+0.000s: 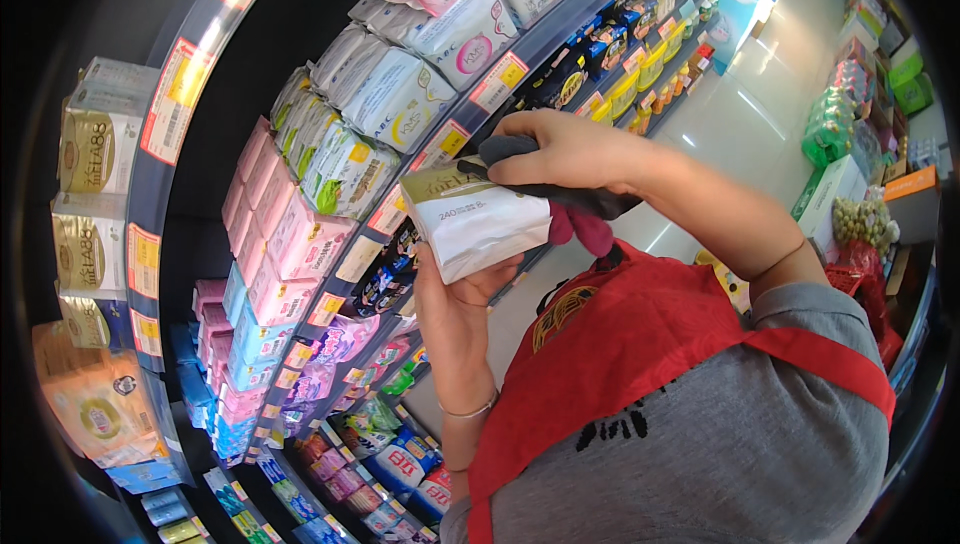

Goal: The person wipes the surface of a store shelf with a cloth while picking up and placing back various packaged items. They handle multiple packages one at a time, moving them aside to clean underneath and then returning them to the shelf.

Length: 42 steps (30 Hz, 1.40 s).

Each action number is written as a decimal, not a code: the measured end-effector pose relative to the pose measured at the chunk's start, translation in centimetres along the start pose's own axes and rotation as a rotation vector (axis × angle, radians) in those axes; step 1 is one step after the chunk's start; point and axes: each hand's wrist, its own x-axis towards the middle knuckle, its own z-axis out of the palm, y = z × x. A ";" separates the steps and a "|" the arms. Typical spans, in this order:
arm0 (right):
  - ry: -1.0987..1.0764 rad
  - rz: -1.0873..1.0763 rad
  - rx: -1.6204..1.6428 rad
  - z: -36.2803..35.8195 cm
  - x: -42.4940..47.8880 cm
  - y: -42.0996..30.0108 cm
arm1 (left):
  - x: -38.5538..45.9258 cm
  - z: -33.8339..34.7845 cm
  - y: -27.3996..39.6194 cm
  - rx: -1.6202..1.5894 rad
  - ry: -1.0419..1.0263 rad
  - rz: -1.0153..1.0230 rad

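Note:
My left hand (465,281) supports a white and gold soft pack of tissues or pads (480,221) from below, its thumb along the near left edge. The pack is tilted, with printed writing on its white side. My right hand (551,146) grips a dark grey cloth item (510,150), perhaps a glove, and presses it on the pack's gold top. Maroon finger-like parts (581,229) hang below that hand, beside the pack. A bracelet circles my left wrist, and a red apron (600,341) covers my front.
Close on the left, shelves hold pink packs (300,236), white packs (394,97) and matching gold packs (94,154) behind price-tag rails (495,86). A tiled aisle floor (750,116) runs to the upper right. Green bottles (829,131) and boxes (836,195) line its far side.

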 end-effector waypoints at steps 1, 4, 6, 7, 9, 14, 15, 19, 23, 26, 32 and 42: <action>-0.004 -0.004 0.071 0.3 0.0 0.4 | 0.1 0.3 -0.2 0.130 0.043 0.082; -0.012 0.050 0.283 1.7 -0.9 1.6 | 1.3 -0.5 0.0 0.760 0.164 0.460; -0.011 0.107 0.514 2.7 -1.5 2.9 | 1.8 1.5 1.6 0.999 0.183 0.538; -0.007 0.105 0.565 3.0 -1.9 3.3 | 2.1 2.3 2.3 1.106 0.150 0.506; 0.115 0.140 0.607 4.0 -2.8 3.8 | 3.5 4.0 3.0 1.301 0.120 0.575; 0.187 0.238 0.749 4.5 -3.2 4.1 | 6.2 5.0 4.0 1.547 0.045 0.584; 0.196 0.247 0.739 4.6 -3.2 4.0 | 6.2 5.3 4.3 1.545 0.031 0.551; 0.231 0.261 0.710 4.7 -3.1 3.5 | 6.2 5.7 5.3 1.506 0.000 0.471; 0.231 0.248 0.718 4.6 -2.7 3.7 | 6.1 5.5 5.2 1.462 0.027 0.507; 0.238 0.235 0.716 4.6 -2.6 4.1 | 6.1 5.3 5.1 1.455 0.041 0.530; 0.260 0.258 0.711 4.5 -2.5 4.1 | 6.2 5.2 5.3 1.436 0.031 0.504; 0.260 0.270 0.726 4.3 -2.3 4.4 | 6.3 5.2 5.2 1.434 0.029 0.528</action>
